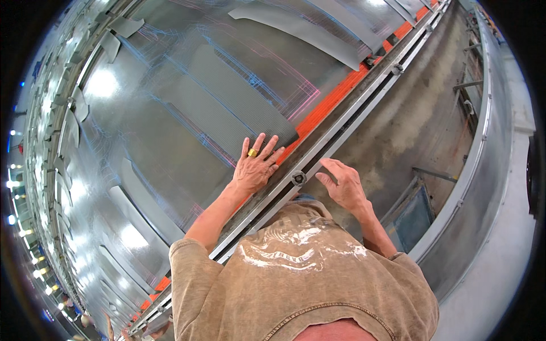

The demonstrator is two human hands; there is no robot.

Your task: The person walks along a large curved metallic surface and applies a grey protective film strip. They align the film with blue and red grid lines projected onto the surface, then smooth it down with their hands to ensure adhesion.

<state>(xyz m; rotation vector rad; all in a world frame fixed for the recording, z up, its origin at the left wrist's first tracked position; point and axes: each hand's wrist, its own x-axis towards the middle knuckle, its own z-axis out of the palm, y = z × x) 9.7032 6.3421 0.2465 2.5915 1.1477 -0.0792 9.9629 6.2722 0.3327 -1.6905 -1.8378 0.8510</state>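
My left hand (256,166) lies flat with fingers spread, a yellow ring on one finger. It rests at the near end of a long grey sheet piece (230,94) with a fine ribbed texture. That piece lies flat on a glossy grey work surface (182,170) marked with blue and pink lines. To the right, past the table edge, my right hand (344,184) hangs in the air beside a metal rail (364,108). Its fingers are slightly bent, thumb apart, and nothing shows in them.
An orange strip (324,111) runs along the table edge, inside the rail. A round dark knob (298,178) sits on the rail between my hands. More curved grey pieces (298,31) lie farther up the table. A metal-sided channel (483,142) curves past on the right.
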